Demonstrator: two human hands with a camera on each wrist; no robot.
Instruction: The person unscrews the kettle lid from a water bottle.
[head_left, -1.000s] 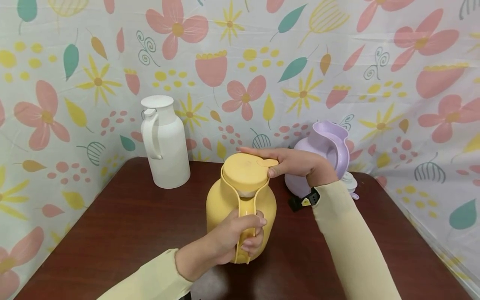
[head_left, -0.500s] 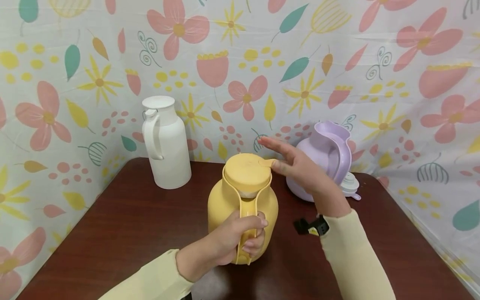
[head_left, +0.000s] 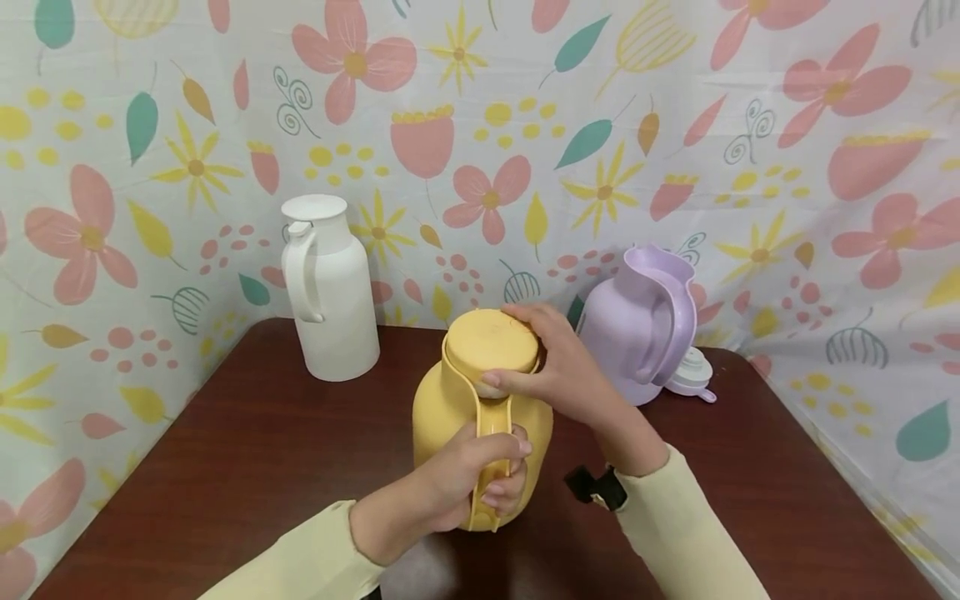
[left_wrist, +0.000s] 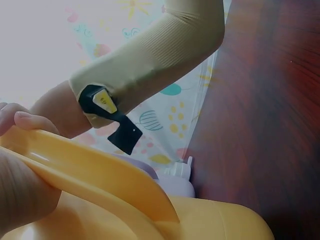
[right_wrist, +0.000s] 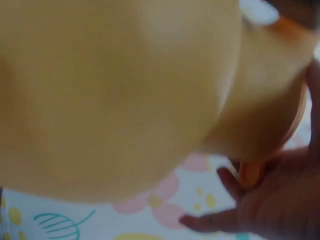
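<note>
Yellow jug: here we are, mid-table and near, the yellow jug (head_left: 438,417) standing upright on the dark wooden table (head_left: 247,475), its handle (head_left: 493,421) turned toward us.
Left hand: wrapped right round that handle, fingers curled, and we see the left hand (head_left: 457,471) gripping it.
Yellow lid: on top we've got the yellow lid (head_left: 487,342), seated in the jug's neck.
Right hand: in from the right, the right hand (head_left: 566,367) holds the lid's rim, thumb at the near edge, fingers bent round its far right side; the right wrist view is blurred, so we can't tell how tight that hold is.
Purple jug: far right, we spot the purple jug (head_left: 611,333), upright, mouth open, just behind the right forearm.
White lid: immediately right of it, the white lid (head_left: 692,371) lies on the table.
White jug: over at far left, the tall white jug (head_left: 341,300) stands well apart, handle toward the near left.
Backdrop: behind everything, we have the flowered cloth (head_left: 465,75).
</note>
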